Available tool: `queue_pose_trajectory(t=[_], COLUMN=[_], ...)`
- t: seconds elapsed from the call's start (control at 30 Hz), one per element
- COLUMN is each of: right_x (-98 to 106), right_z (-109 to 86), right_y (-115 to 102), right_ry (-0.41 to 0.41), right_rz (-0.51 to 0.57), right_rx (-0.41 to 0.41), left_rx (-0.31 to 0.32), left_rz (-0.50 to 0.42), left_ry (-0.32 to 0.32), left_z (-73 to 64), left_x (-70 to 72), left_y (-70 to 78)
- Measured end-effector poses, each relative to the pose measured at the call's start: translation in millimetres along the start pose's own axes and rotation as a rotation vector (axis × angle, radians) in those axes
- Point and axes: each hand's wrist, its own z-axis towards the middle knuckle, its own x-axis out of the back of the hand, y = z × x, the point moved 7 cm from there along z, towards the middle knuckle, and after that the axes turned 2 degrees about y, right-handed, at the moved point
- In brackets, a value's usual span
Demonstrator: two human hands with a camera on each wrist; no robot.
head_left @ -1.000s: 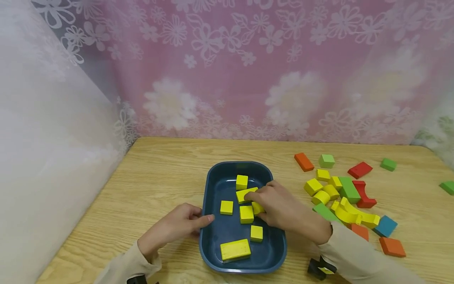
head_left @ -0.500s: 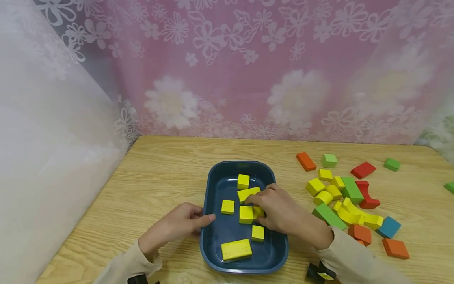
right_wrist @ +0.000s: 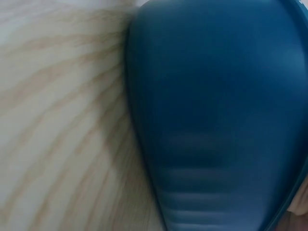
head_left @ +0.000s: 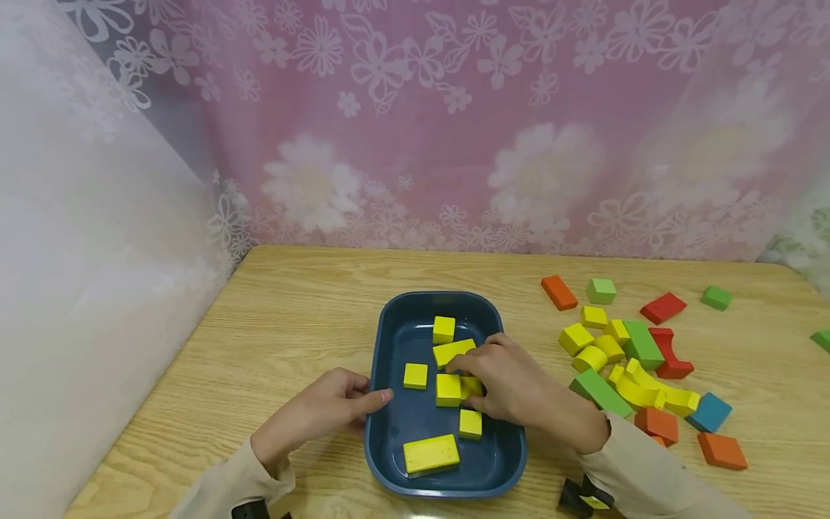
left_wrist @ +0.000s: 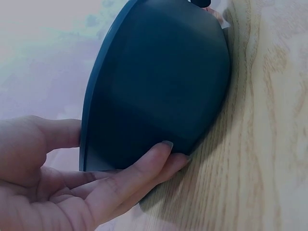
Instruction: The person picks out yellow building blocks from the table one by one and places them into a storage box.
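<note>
A dark blue tray (head_left: pixel 415 486) stands on the wooden table, with several yellow blocks inside. My left hand (head_left: pixel 324 405) grips its left side, thumb over the rim. The left wrist view shows the fingers (left_wrist: pixel 139 175) against the outer wall of the tray (left_wrist: pixel 168 72). My right hand (head_left: pixel 509 378) reaches over the right rim and holds a yellow block (head_left: pixel 471 388), partly hidden by its fingers. That block sits right against a yellow cube (head_left: pixel 448 390). A yellow oblong block (head_left: pixel 452 352) lies just beyond the fingertips. In the right wrist view the tray's outer wall (right_wrist: pixel 216 96) hides most of the hand.
Right of the tray lies a loose group of blocks: yellow cylinders (head_left: pixel 590 358), yellow arches (head_left: pixel 638 393), green blocks (head_left: pixel 599 393), a red arch (head_left: pixel 671 355), a blue block (head_left: pixel 710 412) and orange ones (head_left: pixel 723 451). A pink flowered curtain (head_left: pixel 415 144) hangs behind the table.
Within the tray, my right hand has brought its yellow block slightly down and against the yellow cube. The left hand keeps its grip on the rim.
</note>
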Motion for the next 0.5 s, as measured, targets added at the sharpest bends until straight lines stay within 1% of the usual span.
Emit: queue_pose_trajectory(t=[0.3,0.4,0.5], right_x=[1.4,5.3,15.6], right_z=[0.2,-0.1,-1.8], right_y=[0.5,0.6,3.2], right_ry=[0.013,0.045,0.125], right_rz=[0.001,0.031,0.058], right_rx=[0.010,0.027,0.048], left_rx=[-0.005,-0.004,-0.009], left_rz=[0.009,0.005,0.001], left_ry=[0.000,-0.003,-0.007], left_z=[0.6,0.5,-0.2], left_x=[0.2,0.0,-0.3], left_y=[-0.1,-0.2,0.3])
